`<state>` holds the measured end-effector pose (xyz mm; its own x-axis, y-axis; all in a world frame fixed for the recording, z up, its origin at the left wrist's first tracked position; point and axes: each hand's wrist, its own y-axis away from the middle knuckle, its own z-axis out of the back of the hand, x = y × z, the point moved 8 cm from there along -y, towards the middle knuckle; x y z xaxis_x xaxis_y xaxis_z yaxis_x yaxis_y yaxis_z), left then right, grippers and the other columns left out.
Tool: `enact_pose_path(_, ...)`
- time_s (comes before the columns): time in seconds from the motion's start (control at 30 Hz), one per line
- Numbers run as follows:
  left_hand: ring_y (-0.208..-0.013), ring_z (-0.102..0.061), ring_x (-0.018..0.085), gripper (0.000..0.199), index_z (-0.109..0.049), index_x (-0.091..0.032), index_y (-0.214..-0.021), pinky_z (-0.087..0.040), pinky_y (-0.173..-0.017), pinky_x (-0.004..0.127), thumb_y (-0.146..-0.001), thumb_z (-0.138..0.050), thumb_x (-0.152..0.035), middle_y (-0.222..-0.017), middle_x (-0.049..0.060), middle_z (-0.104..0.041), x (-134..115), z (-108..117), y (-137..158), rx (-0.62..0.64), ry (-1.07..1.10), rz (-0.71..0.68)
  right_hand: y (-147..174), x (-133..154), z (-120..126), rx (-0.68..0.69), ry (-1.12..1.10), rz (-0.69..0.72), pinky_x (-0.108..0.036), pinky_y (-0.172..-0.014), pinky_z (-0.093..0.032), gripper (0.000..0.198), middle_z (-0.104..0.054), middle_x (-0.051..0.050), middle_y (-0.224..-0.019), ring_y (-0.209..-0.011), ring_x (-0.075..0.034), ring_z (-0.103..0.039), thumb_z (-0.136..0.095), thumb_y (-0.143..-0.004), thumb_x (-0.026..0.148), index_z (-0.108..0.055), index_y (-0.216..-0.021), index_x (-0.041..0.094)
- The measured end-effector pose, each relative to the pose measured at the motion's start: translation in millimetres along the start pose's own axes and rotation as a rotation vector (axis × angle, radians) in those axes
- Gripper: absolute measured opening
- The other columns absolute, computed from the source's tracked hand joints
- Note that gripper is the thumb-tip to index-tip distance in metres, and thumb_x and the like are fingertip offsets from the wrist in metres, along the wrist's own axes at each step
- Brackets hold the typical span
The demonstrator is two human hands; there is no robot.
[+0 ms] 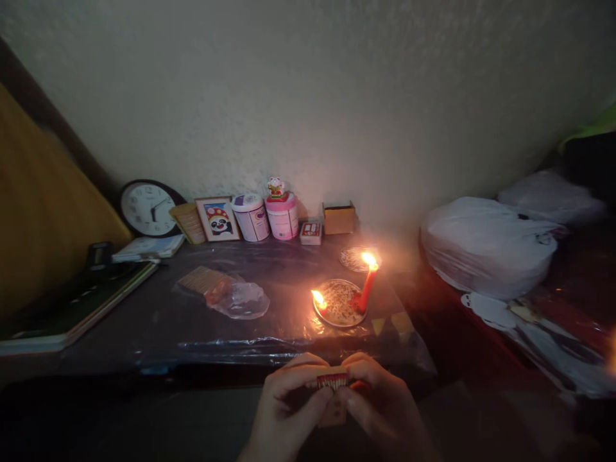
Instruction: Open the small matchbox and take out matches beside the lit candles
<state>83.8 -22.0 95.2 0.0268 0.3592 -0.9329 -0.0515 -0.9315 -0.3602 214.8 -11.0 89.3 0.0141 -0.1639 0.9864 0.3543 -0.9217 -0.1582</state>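
The matchbox [332, 416] sits pinched between your left hand [291, 394] and right hand [378, 394] before the desk [289, 269]'s near edge, its matches [332, 381] exposed, so tipping it could spill them, and reaching over the lit red candle [367, 290] could set them alight.

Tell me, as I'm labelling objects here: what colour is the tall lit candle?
The tall candle is red; it shows in the head view.

A red candle [368, 289] and a low flame [318, 297] glare warmly amid dimness, the edges blurred.
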Motion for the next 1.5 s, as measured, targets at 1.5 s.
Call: enact_pose_path(1.5,-0.073,-0.062,0.021,0.01,-0.068,-0.017,-0.077,-0.047,-0.069,0.03,-0.071,-0.069,-0.025,-0.073,0.002,-0.066,56,-16,0,0.036,0.104,0.419,-6,-25,11,-0.184,0.134,-0.129,-0.026,-0.065,-0.051,0.01,-0.067,-0.002,-0.083,-0.076,-0.018,-0.065,-0.06,-0.081,0.023,-0.061,-0.091,0.02)
